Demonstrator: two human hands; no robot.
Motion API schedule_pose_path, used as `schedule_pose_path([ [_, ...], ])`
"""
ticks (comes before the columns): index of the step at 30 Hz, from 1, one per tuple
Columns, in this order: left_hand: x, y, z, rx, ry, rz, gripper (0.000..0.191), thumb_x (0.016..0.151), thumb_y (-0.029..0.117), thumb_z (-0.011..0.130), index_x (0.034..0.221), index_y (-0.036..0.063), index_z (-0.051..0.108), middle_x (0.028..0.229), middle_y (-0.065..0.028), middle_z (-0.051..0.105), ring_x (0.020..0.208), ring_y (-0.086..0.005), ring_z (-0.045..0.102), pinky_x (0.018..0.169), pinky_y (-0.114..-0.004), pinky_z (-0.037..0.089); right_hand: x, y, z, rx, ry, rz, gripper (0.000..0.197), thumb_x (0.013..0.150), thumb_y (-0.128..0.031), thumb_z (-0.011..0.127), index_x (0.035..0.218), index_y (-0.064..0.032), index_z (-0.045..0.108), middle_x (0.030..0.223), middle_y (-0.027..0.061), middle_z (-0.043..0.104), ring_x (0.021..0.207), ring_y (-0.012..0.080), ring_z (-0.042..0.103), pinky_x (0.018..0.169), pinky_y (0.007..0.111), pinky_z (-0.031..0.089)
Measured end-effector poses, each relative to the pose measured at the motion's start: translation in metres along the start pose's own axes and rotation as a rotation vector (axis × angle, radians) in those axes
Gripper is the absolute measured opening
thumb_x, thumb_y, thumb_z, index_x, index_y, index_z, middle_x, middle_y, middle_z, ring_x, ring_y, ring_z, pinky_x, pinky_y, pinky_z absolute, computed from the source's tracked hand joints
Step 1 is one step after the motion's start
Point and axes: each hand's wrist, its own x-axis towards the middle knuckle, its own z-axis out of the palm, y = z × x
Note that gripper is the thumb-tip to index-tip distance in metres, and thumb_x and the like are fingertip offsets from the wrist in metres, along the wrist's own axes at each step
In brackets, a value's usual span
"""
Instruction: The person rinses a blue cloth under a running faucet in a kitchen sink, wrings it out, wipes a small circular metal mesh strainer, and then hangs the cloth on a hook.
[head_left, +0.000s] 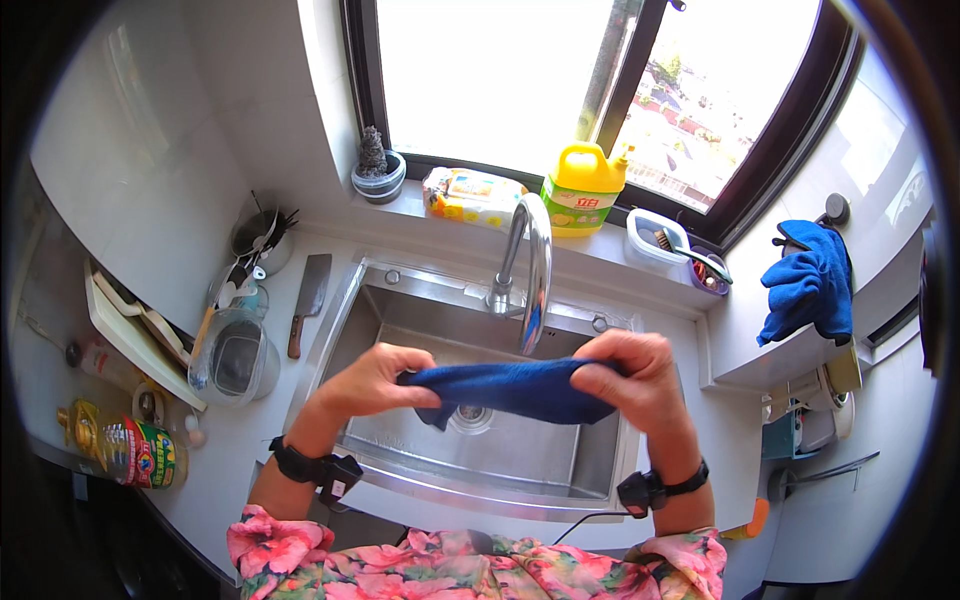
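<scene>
A dark blue cloth (517, 388) is stretched between my two hands, above the basin of a stainless steel sink (480, 450). My left hand (386, 381) pinches one end of it between thumb and fingers. At the other end, my right hand (630, 371) grips the cloth the same way. The cloth sags a little in the middle and hides part of the drain (472, 418). Behind it, the curved chrome faucet (534, 270) rises from the sink's back rim.
On the left counter lie a cleaver (309, 300), clear plastic containers (232, 360) and an oil bottle (127, 450). The windowsill holds a yellow detergent jug (585, 191), a wipes pack (476, 196) and a tub with a brush (656, 238). Another blue cloth (810, 285) hangs at right.
</scene>
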Motion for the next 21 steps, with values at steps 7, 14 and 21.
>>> schedule_pose_path([
  [7,0.028,0.039,-0.035,-0.521,0.404,0.229,0.010,0.080,0.010,0.059,0.087,0.0030,0.058,0.079,-0.0013,0.058,0.068,-0.0063,0.054,0.063,-0.020,0.045,0.050,-0.012,-0.031,0.000,0.257,-0.036,0.013,0.079,-0.012,0.065,0.085,0.0001,0.064,0.070,0.0007,0.060,0.063,0.0039,0.053,0.059,0.017,0.045],
  [14,0.130,0.038,-0.053,-0.322,0.725,0.275,0.015,0.082,0.007,0.057,0.095,-0.0001,0.056,0.081,-0.0025,0.059,0.069,-0.0056,0.054,0.063,-0.018,0.044,0.128,0.035,-0.072,-0.395,0.480,-0.010,0.018,0.078,-0.018,0.065,0.087,-0.0021,0.065,0.069,0.0050,0.063,0.061,0.0086,0.056,0.059,0.021,0.046],
  [21,0.113,-0.003,-0.027,0.566,0.779,0.175,0.043,0.076,0.013,0.062,0.116,0.0026,0.048,0.111,-0.0157,0.051,0.101,-0.0226,0.051,0.085,-0.033,0.042,0.115,0.092,-0.049,-0.556,0.367,0.013,0.020,0.078,-0.018,0.062,0.093,-0.0038,0.063,0.079,0.0111,0.065,0.073,0.0183,0.061,0.070,0.029,0.048],
])
